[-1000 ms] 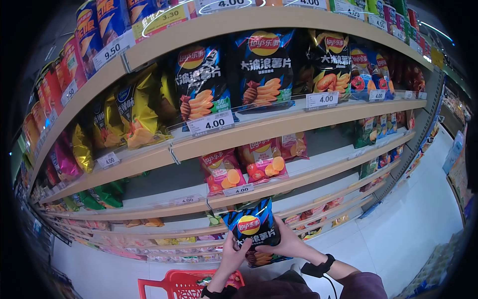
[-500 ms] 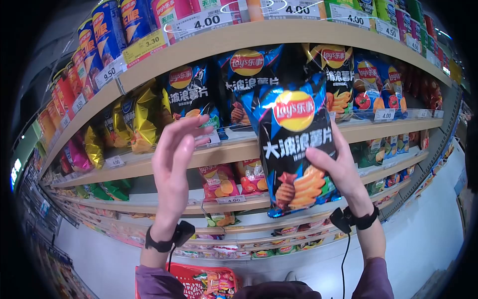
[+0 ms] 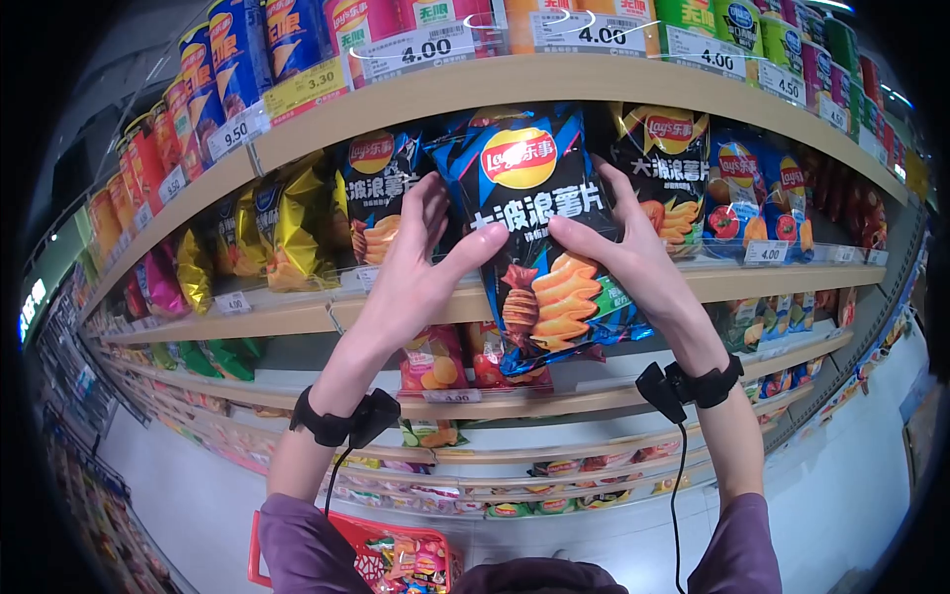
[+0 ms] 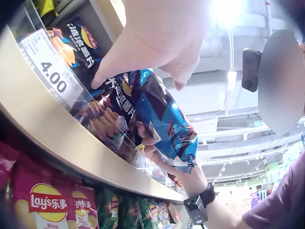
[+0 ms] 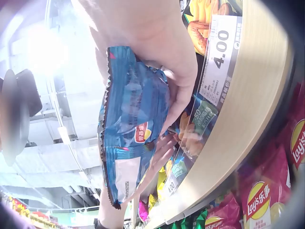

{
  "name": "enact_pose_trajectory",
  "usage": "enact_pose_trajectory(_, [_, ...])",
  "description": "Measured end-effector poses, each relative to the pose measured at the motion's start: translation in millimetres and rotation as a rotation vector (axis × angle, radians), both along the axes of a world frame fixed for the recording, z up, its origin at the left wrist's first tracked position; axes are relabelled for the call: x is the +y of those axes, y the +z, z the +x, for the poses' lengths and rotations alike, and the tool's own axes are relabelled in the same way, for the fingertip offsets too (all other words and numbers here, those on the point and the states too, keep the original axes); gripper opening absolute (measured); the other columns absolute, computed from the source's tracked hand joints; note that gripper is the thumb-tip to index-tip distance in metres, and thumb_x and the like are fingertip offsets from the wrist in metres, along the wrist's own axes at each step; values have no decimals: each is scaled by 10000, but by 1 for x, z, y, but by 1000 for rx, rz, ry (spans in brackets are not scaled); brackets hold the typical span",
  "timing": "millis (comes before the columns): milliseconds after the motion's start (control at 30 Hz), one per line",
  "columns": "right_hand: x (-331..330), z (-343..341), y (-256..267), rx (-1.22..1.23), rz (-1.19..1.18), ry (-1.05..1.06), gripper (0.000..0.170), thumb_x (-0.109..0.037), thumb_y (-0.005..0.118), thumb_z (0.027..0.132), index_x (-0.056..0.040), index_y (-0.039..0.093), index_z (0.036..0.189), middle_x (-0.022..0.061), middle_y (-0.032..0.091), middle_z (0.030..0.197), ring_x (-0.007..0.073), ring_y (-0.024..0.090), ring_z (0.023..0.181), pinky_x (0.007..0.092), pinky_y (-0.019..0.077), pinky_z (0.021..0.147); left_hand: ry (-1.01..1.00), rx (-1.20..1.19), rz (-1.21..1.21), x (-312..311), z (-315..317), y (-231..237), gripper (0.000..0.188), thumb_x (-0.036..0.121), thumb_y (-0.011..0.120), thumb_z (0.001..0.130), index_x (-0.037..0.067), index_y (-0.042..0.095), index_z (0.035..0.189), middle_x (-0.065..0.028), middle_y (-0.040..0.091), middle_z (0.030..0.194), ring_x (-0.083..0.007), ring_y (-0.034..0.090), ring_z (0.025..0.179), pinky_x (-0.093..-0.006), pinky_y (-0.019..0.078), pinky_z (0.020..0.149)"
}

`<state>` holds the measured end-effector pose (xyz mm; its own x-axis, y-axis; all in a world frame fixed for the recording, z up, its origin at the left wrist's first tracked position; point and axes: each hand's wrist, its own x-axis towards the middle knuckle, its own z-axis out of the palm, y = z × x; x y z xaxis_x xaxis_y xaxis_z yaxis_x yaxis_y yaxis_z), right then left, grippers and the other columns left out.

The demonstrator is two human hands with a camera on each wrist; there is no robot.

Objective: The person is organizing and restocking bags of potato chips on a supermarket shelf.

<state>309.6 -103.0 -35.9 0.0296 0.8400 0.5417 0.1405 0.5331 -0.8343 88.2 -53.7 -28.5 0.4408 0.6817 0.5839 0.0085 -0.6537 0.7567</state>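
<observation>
A black-and-blue Lay's bag of potato chips (image 3: 554,297) is held up in front of the middle shelf, overlapping the row of bags there in the head view. My left hand (image 3: 426,267) grips its left side, thumb on the printed front and fingers round the edge. On the other side my right hand (image 3: 643,262) holds it the same way, thumb across the front. The right wrist view shows the bag's blue sealed end (image 5: 126,114), with left fingers (image 5: 164,150) behind it. Matching black bags (image 3: 381,198) stand on the shelf near my left fingers.
The shelf's wooden front edge (image 3: 752,282) carries price tags (image 4: 52,78) behind a clear lip. Yellow bags (image 3: 292,228) stand to the left, tomato chip bags (image 3: 737,188) to the right. Pink Lay's bags (image 3: 432,356) sit one shelf below. A red basket (image 3: 255,549) containing snacks is on the floor.
The bag has risen from low near the basket to the middle shelf. Half a second ago only my right hand held it, my left hand apart with spread fingers; now both grip it.
</observation>
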Motion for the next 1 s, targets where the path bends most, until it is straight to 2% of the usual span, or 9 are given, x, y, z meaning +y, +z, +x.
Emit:
enact_pose_trajectory(167, [12, -5, 7, 43, 26, 35, 1053, -449, 799, 739, 120, 217, 1407, 205, 547, 1227, 207, 570, 1110, 311, 450, 962, 20, 85, -112, 3, 7, 8, 1183, 484, 814, 706, -118, 93, 1426, -270, 337, 1426, -307, 376, 1327, -372, 318, 1101])
enact_pose_trajectory(300, [28, 1, 15, 63, -79, 129, 999, -455, 794, 730, 177, 316, 1337, 232, 546, 1243, 224, 572, 1121, 304, 459, 954, -55, 121, -128, 15, 11, 14, 1098, 432, 832, 703, -96, 163, 1393, -210, 464, 1336, -246, 488, 1229, -370, 365, 1071])
enact_pose_trajectory(433, [32, -1, 21, 45, -172, 72, 961, -457, 780, 743, 178, 341, 1315, 233, 577, 1197, 221, 610, 1065, 304, 489, 912, -167, 97, -200, 6, 17, 26, 994, 419, 829, 707, -53, 274, 1384, -170, 524, 1274, -216, 530, 1171, -345, 423, 1010])
enact_pose_trajectory(667, [32, -10, 22, 109, 3, 76, 756, -409, 687, 865, 156, 385, 1267, 223, 558, 1194, 188, 621, 1006, 283, 530, 810, -76, 80, -167, 4, 15, 20, 827, 345, 816, 737, -59, 371, 1305, -134, 563, 1169, -172, 577, 1054, -308, 458, 928])
enact_pose_trajectory(700, [13, -23, 30, 169, -82, 7, 725, -458, 612, 907, 143, 406, 1258, 203, 566, 1186, 186, 601, 1040, 288, 502, 857, -91, 42, -196, 4, 15, 21, 782, 325, 819, 737, -59, 399, 1273, -125, 575, 1137, -161, 592, 1018, -293, 474, 898])
enact_pose_trajectory(767, [35, -9, 30, 117, -155, 103, 664, -470, 551, 939, 75, 429, 1298, 144, 562, 1230, 163, 573, 1085, 284, 453, 930, -123, -92, -186, 12, 16, 16, 656, 261, 821, 738, -46, 456, 1189, -101, 600, 1048, -129, 624, 912, -251, 511, 790])
enact_pose_trajectory(833, [42, -9, 39, 85, -139, 180, 585, -470, 461, 984, 12, 459, 1316, 91, 568, 1235, 139, 564, 1085, 292, 420, 975, -106, -108, -207, 16, 15, 22, 626, 245, 812, 748, -43, 459, 1177, -99, 597, 1034, -122, 623, 904, -251, 515, 775])
enact_pose_trajectory(967, [42, -11, 44, 381, -48, 36, 455, -291, 334, 1034, 4, 406, 1373, 119, 541, 1275, 199, 471, 1214, 348, 300, 1100, -143, -140, -383, 22, 13, 33, 476, 191, 775, 776, -42, 518, 1102, -73, 636, 935, -130, 651, 853, -258, 531, 762])
enact_pose_trajectory(1000, [44, -13, 45, 472, -32, 22, 406, -237, 315, 1033, 19, 421, 1329, 130, 546, 1250, 218, 489, 1189, 362, 321, 1096, -181, -184, -436, 22, 13, 35, 427, 194, 761, 787, -42, 550, 1073, -74, 655, 926, -131, 658, 844, -256, 534, 758])
